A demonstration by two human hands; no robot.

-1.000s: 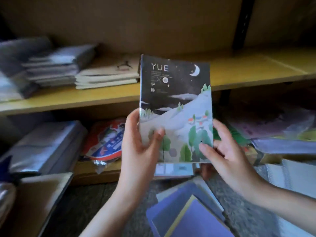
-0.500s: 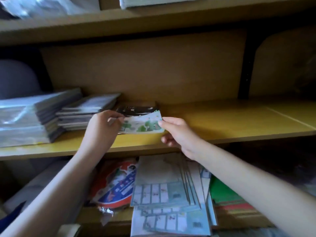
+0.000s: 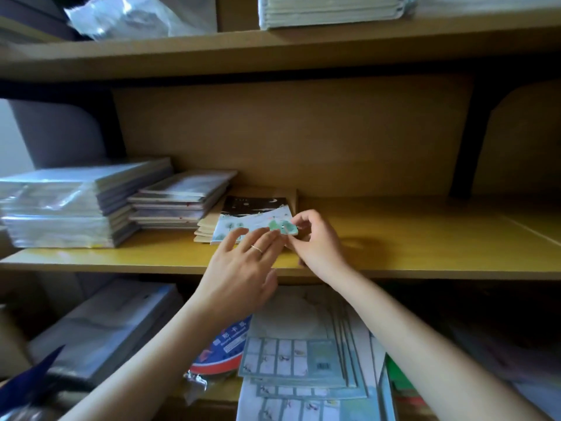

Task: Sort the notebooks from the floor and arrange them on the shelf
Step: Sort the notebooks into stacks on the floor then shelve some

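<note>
Yellow wooden shelf (image 3: 409, 238) right across the middle, brown backboard (image 3: 303, 138) behind it, the light dim. There's the notebook (image 3: 253, 218), night-sky cover up, lying flat on a low pile of tan booklets (image 3: 204, 228) close to the shelf's front edge. The right hand (image 3: 315, 241) pinches its near right corner between thumb and forefinger. The left hand (image 3: 239, 268) is stretched out, fingertips touching the cover's near edge and gripping nothing, with a thin ring (image 3: 256, 248) on one finger; it hides part of the cover. Just left of the pile sits a grey stack (image 3: 182, 199), then a taller wrapped stack (image 3: 66, 208). The upper board (image 3: 273, 53) carries white pads (image 3: 331, 10) and a crumpled plastic bag (image 3: 130, 16). Down under the forearms are gridded sheets (image 3: 291, 360) and a round red-and-blue pack (image 3: 224, 344).
</note>
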